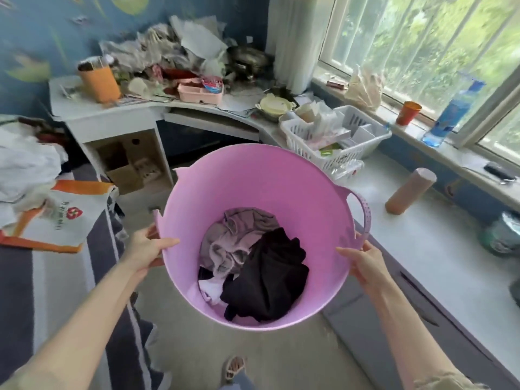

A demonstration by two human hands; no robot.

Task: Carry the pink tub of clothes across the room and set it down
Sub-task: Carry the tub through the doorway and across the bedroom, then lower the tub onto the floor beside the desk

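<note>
Above the floor (281,358), between the striped bed (56,277) and the low window bench (422,249), pink tub (253,178) hangs in mid-air, tilted toward camera, clothes (253,266) heaped at bottom. Left hand (146,249) grip closed on near-left rim, thumb inside; right hand (365,263) grip closed on near-right rim just below the handle (364,215). Carry step looks underway, tub not set down yet. Next move likely needs a clear landing spot, cluttered corner bench (112,111) ahead looks full, keep tub level while lowering
</note>
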